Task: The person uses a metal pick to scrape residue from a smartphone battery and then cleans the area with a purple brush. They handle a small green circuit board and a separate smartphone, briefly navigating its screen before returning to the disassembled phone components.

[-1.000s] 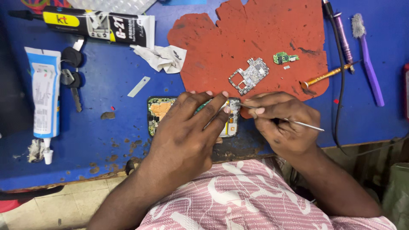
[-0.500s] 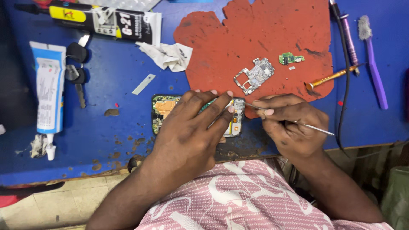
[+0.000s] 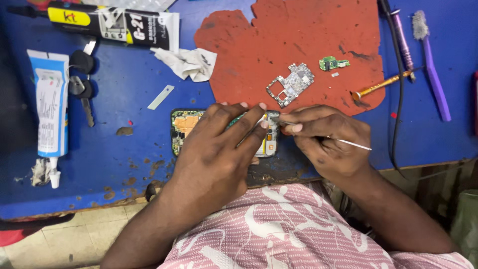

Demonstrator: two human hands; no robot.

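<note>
An opened phone [image 3: 184, 127] with its back off lies on the blue bench near the front edge. My left hand [image 3: 214, 154] rests over it, fingers pressing down on its middle and right part. My right hand [image 3: 326, 139] sits just right of the phone and pinches a thin metal tool [image 3: 348, 143], whose tip points at the phone's right end. A bare circuit board [image 3: 291, 83] and a small green board [image 3: 331, 63] lie on the red-brown mat [image 3: 279, 40] beyond my hands.
At the left lie a white-and-blue tube [image 3: 50, 107], keys [image 3: 82, 84] and a black glue tube [image 3: 114, 22]. A crumpled tissue [image 3: 189, 62] and a thin white strip [image 3: 161, 97] lie nearby. At the right are a brass-handled tool [image 3: 383, 85], a purple brush [image 3: 433, 65] and a black cable [image 3: 398, 99].
The camera has shifted slightly, so the bench sits a little lower in view. My hands stay on the phone, with only small finger movements.
</note>
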